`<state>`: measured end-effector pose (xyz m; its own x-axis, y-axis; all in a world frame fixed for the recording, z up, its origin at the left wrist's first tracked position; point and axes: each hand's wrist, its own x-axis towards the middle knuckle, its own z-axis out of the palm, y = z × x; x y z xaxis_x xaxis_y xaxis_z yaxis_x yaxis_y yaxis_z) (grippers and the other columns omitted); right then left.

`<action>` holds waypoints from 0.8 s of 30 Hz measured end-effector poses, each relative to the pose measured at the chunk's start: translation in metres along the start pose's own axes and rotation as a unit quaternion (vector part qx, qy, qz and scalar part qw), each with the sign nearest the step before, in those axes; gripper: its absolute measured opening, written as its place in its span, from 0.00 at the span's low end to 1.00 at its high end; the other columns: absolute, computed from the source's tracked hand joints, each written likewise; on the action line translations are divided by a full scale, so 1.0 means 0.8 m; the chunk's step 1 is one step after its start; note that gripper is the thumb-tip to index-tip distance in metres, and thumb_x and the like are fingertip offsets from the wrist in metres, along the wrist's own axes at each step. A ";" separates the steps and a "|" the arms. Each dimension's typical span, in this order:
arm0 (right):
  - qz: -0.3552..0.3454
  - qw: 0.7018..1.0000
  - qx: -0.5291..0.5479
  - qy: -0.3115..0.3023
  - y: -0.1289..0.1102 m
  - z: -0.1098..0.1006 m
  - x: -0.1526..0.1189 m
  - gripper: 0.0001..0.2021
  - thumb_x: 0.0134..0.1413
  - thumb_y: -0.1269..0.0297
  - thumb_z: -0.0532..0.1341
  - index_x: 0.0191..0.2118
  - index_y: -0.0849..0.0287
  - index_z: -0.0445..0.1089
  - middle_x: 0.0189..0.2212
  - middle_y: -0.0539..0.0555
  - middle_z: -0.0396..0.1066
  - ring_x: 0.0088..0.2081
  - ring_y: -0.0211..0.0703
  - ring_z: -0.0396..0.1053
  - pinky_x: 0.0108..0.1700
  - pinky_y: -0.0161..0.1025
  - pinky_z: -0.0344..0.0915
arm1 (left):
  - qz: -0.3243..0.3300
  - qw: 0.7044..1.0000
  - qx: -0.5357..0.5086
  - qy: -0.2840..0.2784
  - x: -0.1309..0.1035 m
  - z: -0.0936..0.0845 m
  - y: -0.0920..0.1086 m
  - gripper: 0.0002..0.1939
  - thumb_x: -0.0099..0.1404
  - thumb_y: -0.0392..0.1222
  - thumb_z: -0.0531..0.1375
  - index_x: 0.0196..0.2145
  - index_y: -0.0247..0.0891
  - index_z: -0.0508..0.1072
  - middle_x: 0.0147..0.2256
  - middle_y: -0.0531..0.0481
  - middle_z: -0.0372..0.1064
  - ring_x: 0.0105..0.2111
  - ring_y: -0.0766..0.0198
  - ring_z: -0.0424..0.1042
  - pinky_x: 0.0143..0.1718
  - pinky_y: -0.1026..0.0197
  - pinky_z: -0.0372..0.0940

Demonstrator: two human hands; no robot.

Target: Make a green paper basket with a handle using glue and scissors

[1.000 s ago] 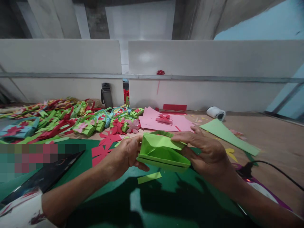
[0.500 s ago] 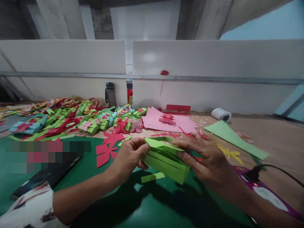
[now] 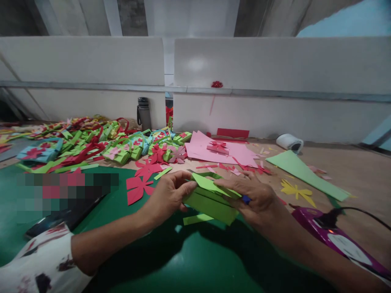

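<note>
A folded light-green paper box (image 3: 210, 205) with a flap on top is held above the green mat (image 3: 183, 260). My left hand (image 3: 174, 189) pinches its left end, thumb on top and fingers beneath. On the right side, my right hand (image 3: 252, 193) grips the box and presses the green flap down with its fingers. Something small and blue shows by that hand's fingers; I cannot tell what it is. Below the box lies a light-green paper strip (image 3: 197, 219). Red paper flower cut-outs (image 3: 139, 189) lie left of my left hand.
Folded paper bags (image 3: 122, 152) are heaped at the back left beside a grey bottle (image 3: 144, 114). Pink sheets (image 3: 195, 150) lie behind my hands. To the right are a green sheet (image 3: 308, 175), a yellow flower cut-out (image 3: 296, 191) and a purple device (image 3: 305, 217) with a plugged-in cable.
The flap on the green box has been pressed lower by my right hand, narrowing the opening. The view has tilted slightly downward.
</note>
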<state>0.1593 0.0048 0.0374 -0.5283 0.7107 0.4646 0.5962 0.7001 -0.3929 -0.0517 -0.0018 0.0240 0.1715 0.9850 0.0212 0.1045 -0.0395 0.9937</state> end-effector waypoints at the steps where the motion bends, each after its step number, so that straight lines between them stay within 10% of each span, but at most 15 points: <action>1: 0.008 1.000 0.006 0.005 0.000 0.000 0.001 0.15 0.54 0.69 0.57 0.47 0.49 0.71 0.47 0.50 0.73 0.49 0.51 0.69 0.50 0.56 0.65 | 0.017 1.000 0.012 0.007 -0.002 -0.001 -0.001 0.14 0.58 0.44 0.59 0.40 0.37 0.66 0.30 0.51 0.68 0.26 0.67 0.68 0.21 0.67 0.66; 12: 0.087 0.996 -0.023 -0.010 -0.008 0.007 0.007 0.17 0.52 0.70 0.57 0.48 0.51 0.70 0.36 0.50 0.77 0.39 0.49 0.72 0.43 0.49 0.67 | 0.184 0.952 0.245 -0.015 -0.017 -0.011 -0.014 0.13 0.53 0.33 0.62 0.38 0.40 0.70 0.50 0.44 0.61 0.43 0.57 0.68 0.41 0.57 0.64; 24: 0.120 0.991 0.022 -0.051 -0.007 0.012 0.007 0.15 0.51 0.71 0.57 0.45 0.56 0.71 0.40 0.52 0.76 0.42 0.48 0.71 0.41 0.41 0.66 | 0.132 0.952 0.271 -0.044 -0.015 -0.014 -0.013 0.08 0.53 0.38 0.63 0.29 0.38 0.67 0.33 0.51 0.63 0.30 0.64 0.63 0.32 0.62 0.59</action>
<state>0.1470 0.0053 0.0347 -0.4343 0.8584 0.2729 0.6863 0.5116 -0.5170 -0.0656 -0.0113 0.0148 0.3404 0.9116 0.2305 0.5334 -0.3891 0.7511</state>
